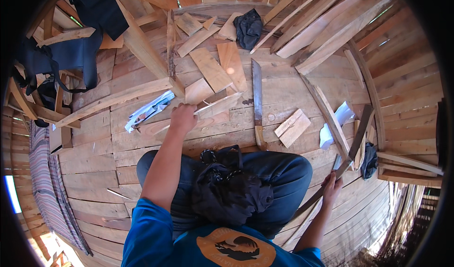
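Observation:
I sit on a plank floor (pixel 92 160) with a dark bundled cloth or bag (pixel 231 189) in my lap. My left hand (pixel 183 119) is closed around a thin wooden strip (pixel 215 105) that slants up to the right over some boards. At the lower right my right hand (pixel 332 187) grips a long dark saw (pixel 360 132); teeth show along its upper part, and its lower part runs back beside my knee. In front of my knees lies a machete (pixel 257 90) with a wooden handle. To its right is a pale wood piece (pixel 292 127).
Loose boards (pixel 210 69) and a black plastic bag (pixel 248 28) lie ahead. Crumpled wrappers rest at left (pixel 150 110) and right (pixel 336 123). Wooden beams (pixel 144 45) cross the far left, near dark gear (pixel 78 64). A striped cloth (pixel 47 172) hangs left.

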The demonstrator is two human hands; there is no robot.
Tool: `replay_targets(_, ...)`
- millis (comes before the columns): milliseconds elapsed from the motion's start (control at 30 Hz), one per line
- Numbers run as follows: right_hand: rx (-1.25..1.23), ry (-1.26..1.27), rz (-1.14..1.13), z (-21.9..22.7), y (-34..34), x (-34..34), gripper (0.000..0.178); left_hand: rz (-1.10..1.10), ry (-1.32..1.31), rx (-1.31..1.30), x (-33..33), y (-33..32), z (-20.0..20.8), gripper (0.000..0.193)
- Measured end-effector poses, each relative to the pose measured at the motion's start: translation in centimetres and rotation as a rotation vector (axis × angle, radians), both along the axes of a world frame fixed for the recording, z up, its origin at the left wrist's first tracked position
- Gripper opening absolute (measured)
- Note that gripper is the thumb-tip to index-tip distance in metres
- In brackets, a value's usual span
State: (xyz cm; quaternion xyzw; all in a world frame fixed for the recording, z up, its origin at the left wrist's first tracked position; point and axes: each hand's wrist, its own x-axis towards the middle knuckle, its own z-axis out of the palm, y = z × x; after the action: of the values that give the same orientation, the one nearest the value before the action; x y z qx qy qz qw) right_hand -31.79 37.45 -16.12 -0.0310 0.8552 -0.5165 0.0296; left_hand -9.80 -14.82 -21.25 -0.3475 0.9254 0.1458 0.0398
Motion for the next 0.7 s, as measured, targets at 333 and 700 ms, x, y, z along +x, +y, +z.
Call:
replay_targets(333, 0.19, -0.177, 0.699, 10.7, -19.2, 6.0, 0.027, 0.023, -0.101, 0.101, -0.4, -0.5, 0.9, 0.026)
replay_targets(700, 0.392, 0.03, 0.832, -0.5, -26.2, 7.4, 0.022, 0.103, -0.2, 0.196, -0.9, -1.4, -0.5, 0.032)
